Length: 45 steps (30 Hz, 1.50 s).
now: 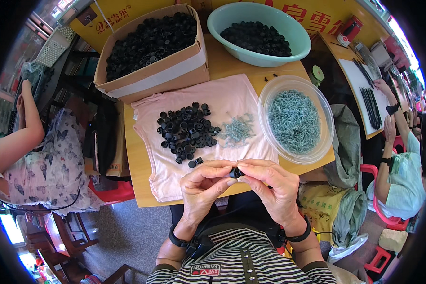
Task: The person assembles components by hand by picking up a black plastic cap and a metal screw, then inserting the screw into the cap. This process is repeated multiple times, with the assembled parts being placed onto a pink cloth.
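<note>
Your left hand (201,183) and right hand (274,187) both pinch black part (236,173) near cloth (163,175); keep thumbs opposed, pressure even, part square between fingertips

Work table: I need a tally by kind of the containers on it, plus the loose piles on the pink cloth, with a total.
Cardboard box: 1
Pale green basin: 1
Clear round tub: 1
Pile of black plastic parts: 1
Pile of silvery screws: 1
Total: 5
</note>
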Tool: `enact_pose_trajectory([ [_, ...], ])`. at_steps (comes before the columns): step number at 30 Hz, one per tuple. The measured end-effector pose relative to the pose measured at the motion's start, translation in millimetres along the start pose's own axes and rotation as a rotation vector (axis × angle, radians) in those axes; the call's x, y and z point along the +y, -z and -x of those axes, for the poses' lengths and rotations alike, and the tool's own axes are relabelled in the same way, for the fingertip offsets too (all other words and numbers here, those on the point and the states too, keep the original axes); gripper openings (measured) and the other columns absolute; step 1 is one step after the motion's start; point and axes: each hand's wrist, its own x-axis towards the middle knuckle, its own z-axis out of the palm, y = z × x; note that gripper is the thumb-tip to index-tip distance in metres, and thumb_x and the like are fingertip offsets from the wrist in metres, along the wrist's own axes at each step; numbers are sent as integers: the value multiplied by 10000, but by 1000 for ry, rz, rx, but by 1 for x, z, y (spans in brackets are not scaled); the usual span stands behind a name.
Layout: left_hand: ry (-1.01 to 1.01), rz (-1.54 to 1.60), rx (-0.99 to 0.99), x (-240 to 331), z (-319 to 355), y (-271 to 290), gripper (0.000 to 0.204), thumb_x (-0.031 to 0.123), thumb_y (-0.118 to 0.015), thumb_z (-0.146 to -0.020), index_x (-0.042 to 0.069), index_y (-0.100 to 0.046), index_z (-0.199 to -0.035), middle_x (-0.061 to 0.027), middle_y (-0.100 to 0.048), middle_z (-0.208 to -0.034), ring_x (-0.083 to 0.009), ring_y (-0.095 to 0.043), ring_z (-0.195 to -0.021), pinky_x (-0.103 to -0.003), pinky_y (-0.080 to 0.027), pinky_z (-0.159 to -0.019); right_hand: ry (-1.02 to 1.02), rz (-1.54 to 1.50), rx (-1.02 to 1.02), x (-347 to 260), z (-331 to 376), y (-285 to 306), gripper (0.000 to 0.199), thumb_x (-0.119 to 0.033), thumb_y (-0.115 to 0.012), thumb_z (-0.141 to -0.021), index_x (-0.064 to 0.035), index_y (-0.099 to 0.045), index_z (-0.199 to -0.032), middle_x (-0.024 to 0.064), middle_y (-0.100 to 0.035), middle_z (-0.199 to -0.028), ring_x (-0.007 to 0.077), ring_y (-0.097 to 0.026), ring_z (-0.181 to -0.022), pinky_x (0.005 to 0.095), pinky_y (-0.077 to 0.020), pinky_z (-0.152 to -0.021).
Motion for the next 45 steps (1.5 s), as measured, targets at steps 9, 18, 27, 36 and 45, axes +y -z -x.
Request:
enact_pose_trajectory([
  [9, 1, 29, -11, -2, 2, -1, 227, -120, -669, -788, -19, -657, -992, -181, -614, -1135, -220, -614, -1043, -315, -536, -897, -31, -2, 25, 1, 8, -2, 215, 31, -657, -825, 11, -670, -1039, 160, -678, -1033, 231, -684, -916, 294, -570, -768],
  [18, 30, -3, -19, -5, 5, -5, 216, -122, -666, -795, -15, -658, -982, -179, -611, -1138, -209, -610, -1038, -297, -526, -896, 9, 50, 48, 2, 9, -1, 194, 28, -654, -832, 9, -667, -1025, 156, -678, -1004, 233, -684, -883, 291, -567, -740],
  [27, 29, 69, 19, -8, 6, -12, 195, -127, -671, -789, -8, -654, -942, -164, -620, -1111, -192, -607, -1025, -297, -515, -894, -8, 66, 60, 5, 10, -3, 241, 26, -675, -807, 7, -653, -1045, 139, -651, -972, 222, -652, -823, 296, -544, -721],
  [36, 159, 174, 107, -4, 7, -14, 160, -97, -678, -796, 3, -652, -919, -160, -632, -1100, -182, -616, -998, -316, -512, -896, 165, 222, 16, 13, 7, -9, 482, 79, -705, -661, -2, -618, -1127, 113, -626, -1016, 249, -625, -881, 324, -530, -746],
  [45, 208, 197, 193, -11, 9, -11, 154, -99, -709, -760, 8, -685, -869, -150, -658, -1056, -172, -625, -961, -312, -502, -894, 178, 284, 60, 16, 4, -12, 436, 97, -727, -636, -25, -654, -1048, 100, -643, -952, 227, -628, -810, 294, -530, -642],
])
